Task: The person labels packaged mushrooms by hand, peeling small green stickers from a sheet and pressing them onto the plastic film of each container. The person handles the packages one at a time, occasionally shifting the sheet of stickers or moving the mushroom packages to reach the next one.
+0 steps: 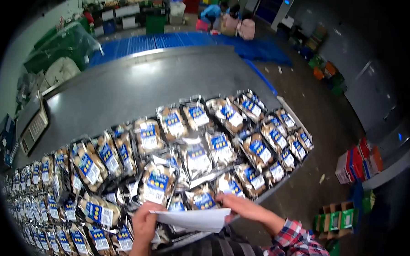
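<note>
A white paper sheet (192,220) is stretched between my two hands, low over the near edge of the table. My left hand (144,222) is closed on its left end. At the other end, my right hand (243,207) grips the sheet, with fingers reaching over its upper edge. Under and beyond the paper lie many film-wrapped black trays of pale brown food that looks like mushrooms, with blue and white labels. One such pack (158,184) lies just above my left hand, another pack (230,185) just beyond my right fingers.
The packs cover the near part of the metal table (170,76), partly stacked. A scale (34,126) stands at the left end. Cartons (336,219) sit on the floor at right. Several people (229,23) crouch beyond blue pallets (140,45).
</note>
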Tool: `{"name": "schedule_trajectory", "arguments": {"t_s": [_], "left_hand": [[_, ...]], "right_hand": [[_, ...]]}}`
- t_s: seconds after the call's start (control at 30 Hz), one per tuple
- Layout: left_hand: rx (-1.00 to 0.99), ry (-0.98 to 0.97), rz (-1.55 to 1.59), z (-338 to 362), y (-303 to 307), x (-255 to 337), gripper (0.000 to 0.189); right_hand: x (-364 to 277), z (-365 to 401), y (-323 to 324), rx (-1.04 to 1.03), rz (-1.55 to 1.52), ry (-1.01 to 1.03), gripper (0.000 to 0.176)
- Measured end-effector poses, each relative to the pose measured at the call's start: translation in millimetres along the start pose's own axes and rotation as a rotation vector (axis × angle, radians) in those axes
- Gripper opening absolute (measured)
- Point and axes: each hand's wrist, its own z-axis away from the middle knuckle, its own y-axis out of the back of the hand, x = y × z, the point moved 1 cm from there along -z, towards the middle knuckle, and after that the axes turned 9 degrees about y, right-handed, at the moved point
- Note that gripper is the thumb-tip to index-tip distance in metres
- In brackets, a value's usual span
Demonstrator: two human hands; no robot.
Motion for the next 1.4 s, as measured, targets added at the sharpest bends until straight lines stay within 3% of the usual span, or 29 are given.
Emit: {"name": "schedule_trajectory", "arguments": {"t_s": [0.03, 0.07, 0.17, 0.2, 0.3, 0.33, 0.4, 0.43, 0.47, 0.57, 0.67, 0.73, 0.8, 0.93, 1.03, 1.17, 1.27, 1.3, 1.33, 1.4], "left_hand": [[-0.003, -0.048, -0.106, -0.5, -6.6, 5.2, 0.011], [-0.066, -0.141, -0.067, -1.5, -15.1, 13.1, 0.011], [-0.123, -0.263, -0.140, -3.5, -38.6, 20.7, 0.015], [-0.085, -0.234, -0.154, -3.3, -49.2, 18.7, 0.012], [0.094, 0.014, -0.005, -5.5, -93.1, 0.8, 0.018], [0.151, 0.185, 0.270, -4.5, -109.2, -8.1, 0.022], [0.196, 0.367, 0.465, -2.7, -131.5, -19.1, 0.024], [0.311, 0.292, 0.570, -6.5, -162.0, -13.9, 0.023], [0.376, 0.224, 0.304, -3.2, -170.9, -8.2, 0.023], [0.312, 0.151, -0.299, 6.2, -181.4, -14.6, 0.027], [0.517, 0.177, 0.166, 15.3, -201.2, -19.6, 0.024], [0.587, 0.205, 0.009, 15.4, -200.5, 1.9, 0.031], [0.554, 0.140, 0.134, 10.6, -196.5, 11.7, 0.037], [0.440, 0.112, 0.061, 17.3, -185.9, 22.0, 0.037], [0.502, -0.007, 0.119, 21.6, -170.7, 7.7, 0.032], [0.435, 0.089, 0.134, 25.2, -164.7, 26.7, 0.052], [0.471, 0.051, -0.246, 27.6, -151.1, 18.3, 0.040], [0.535, 0.224, -0.342, 29.5, -147.2, 22.1, 0.032], [0.555, 0.231, -0.213, 26.9, -147.6, 18.8, 0.030], [0.476, 0.193, -0.143, 26.9, -141.5, 8.2, 0.025]], "right_hand": [[29.6, -2.9, 11.0, -0.119, -0.107, -0.168, 0.052], [29.0, 1.8, 14.1, -0.182, -0.240, -0.141, 0.045], [19.9, 3.6, 37.6, 0.025, -0.177, 0.088, 0.036], [22.6, -3.7, 48.3, 0.155, -0.304, 0.364, 0.031], [1.8, 1.6, 96.2, 0.187, -0.463, 0.482, 0.027], [3.0, 0.7, 108.9, 0.191, -0.437, 0.509, 0.021], [-4.6, 1.7, 134.1, 0.182, -0.031, 0.703, 0.015], [-0.1, -1.2, 144.9, 0.170, 0.046, 0.685, 0.015], [0.1, -3.0, 152.6, 0.148, 0.066, 0.685, 0.017], [-5.3, -4.0, 170.1, 0.066, 0.075, 0.691, 0.019], [-0.4, -11.2, 183.1, 0.001, 0.059, 0.755, 0.019], [-2.4, -9.0, 182.2, -0.038, 0.077, 0.703, 0.022], [-6.1, -8.0, 175.8, -0.076, 0.055, 0.673, 0.026], [-10.1, -7.2, 172.6, -0.110, -0.162, 0.692, 0.030], [-16.2, -2.1, 160.4, -0.080, -0.056, 0.688, 0.031], [-41.5, 3.9, 149.3, 0.026, 0.334, 0.810, 0.035], [-33.8, -9.0, 145.1, 0.002, 0.442, 0.976, 0.036], [-34.5, -10.2, 144.5, -0.010, 0.466, 0.972, 0.036], [-35.9, -12.3, 143.6, 0.000, 0.529, 1.028, 0.034], [-37.6, -12.7, 140.0, -0.012, 0.506, 0.847, 0.026]]}}
